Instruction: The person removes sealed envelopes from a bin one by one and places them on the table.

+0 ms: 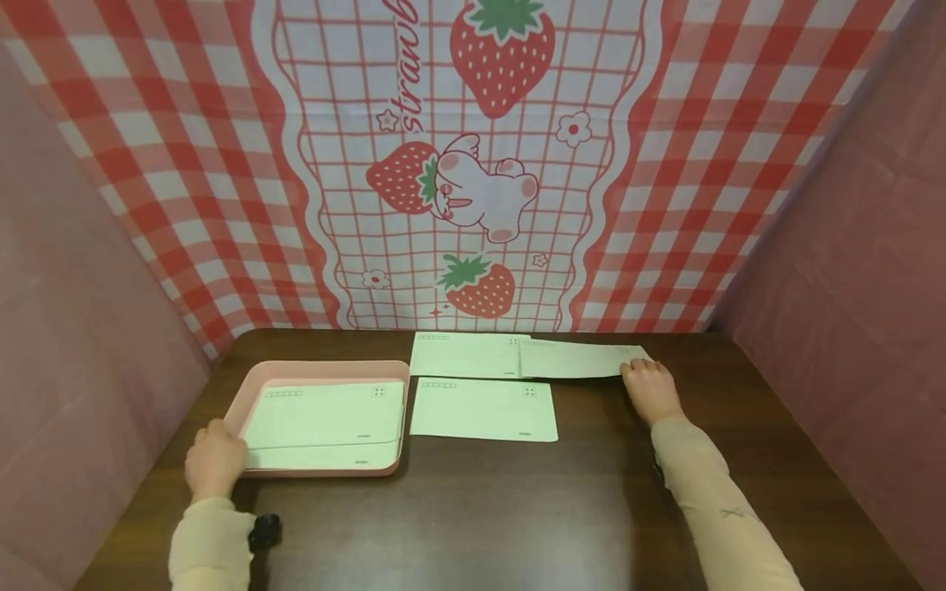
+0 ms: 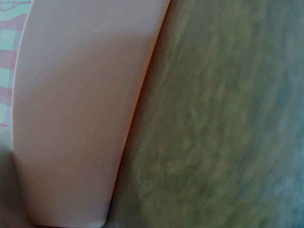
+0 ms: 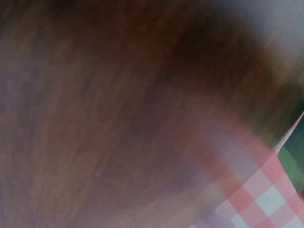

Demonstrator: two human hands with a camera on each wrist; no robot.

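In the head view my right hand (image 1: 653, 391) pinches the right end of a pale envelope (image 1: 572, 359). That envelope slants a little, and its left end overlaps a second envelope (image 1: 461, 355) on the table. A third envelope (image 1: 482, 410) lies just in front of that one. On the left, my left hand (image 1: 214, 461) grips the left rim of a pink tray (image 1: 332, 371). Inside the tray two envelopes overlap, the upper one (image 1: 318, 414) covering most of the lower one (image 1: 321, 457). The left wrist view shows the tray's outer wall (image 2: 80, 118) close up.
A dark wooden table (image 1: 473, 509) carries everything. Behind it hangs a red-and-white checked cloth (image 1: 702, 164) with strawberry prints. Pink fabric (image 1: 842, 312) closes off both sides. The right wrist view is mostly blurred table (image 3: 95, 118).
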